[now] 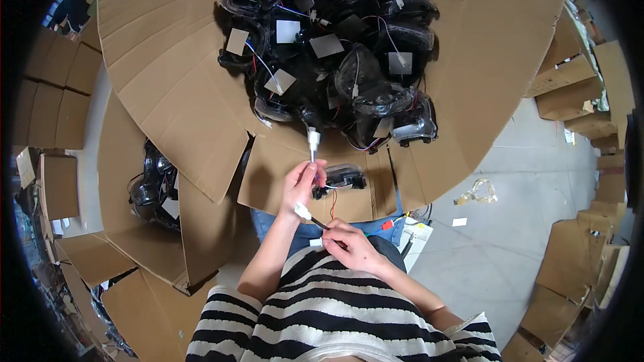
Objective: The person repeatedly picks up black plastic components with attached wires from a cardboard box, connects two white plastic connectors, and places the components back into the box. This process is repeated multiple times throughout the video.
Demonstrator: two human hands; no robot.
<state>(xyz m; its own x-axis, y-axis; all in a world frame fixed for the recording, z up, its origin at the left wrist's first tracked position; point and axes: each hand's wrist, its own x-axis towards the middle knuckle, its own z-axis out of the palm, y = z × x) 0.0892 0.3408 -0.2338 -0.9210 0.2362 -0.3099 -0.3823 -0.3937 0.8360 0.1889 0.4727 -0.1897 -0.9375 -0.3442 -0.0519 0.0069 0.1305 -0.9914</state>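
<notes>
My left hand (303,186) is closed, pinching thin wires that lead up to a white plug connector (314,138). Closed as well, my right hand (354,247) grips a black cable (319,222) in front of my lap. That cable runs up to a white connector (302,211) by my left wrist. Just right of my left hand, a black lamp unit (347,177) with a clear lens lies on the cardboard flap (268,188). A red wire (333,205) hangs down from near it. Which wires join the lamp unit is partly hidden by my fingers.
Ahead, a large open carton (174,47) holds a heap of black lamp units (365,80) with wires and pale square labels. Another carton (124,208) with lamps stands at left. Beside my right thigh is a white device (417,241) with cables. Clear plastic scrap (477,192) lies on the floor.
</notes>
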